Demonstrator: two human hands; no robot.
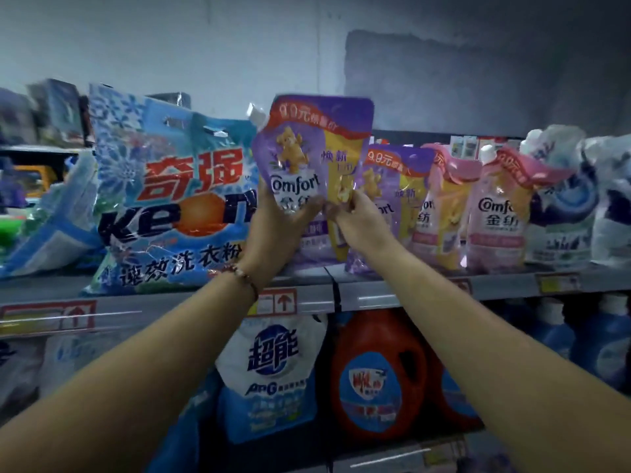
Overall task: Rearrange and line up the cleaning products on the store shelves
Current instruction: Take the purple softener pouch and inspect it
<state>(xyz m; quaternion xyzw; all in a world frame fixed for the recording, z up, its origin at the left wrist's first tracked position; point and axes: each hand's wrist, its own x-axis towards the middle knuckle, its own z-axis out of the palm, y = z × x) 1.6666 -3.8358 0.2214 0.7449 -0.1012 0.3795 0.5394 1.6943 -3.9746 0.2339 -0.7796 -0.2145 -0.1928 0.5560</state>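
Note:
A purple Comfort refill pouch (307,148) stands upright on the top shelf (426,288), and both my hands grip its lower front. My left hand (283,220) wraps its left edge. My right hand (355,216) pinches its yellow panel at the middle. A second purple Comfort pouch (392,189) stands just behind and to the right. Two pink Comfort pouches (495,206) follow further right. A large blue Keon washing powder bag (170,203) leans immediately left of the held pouch.
White and blue detergent bags (563,213) fill the shelf's right end. A slumped blue bag (54,227) lies at far left. Below hang a white and blue detergent pouch (273,370), an orange jug (372,373) and blue bottles (580,339). Price tags line the shelf edge.

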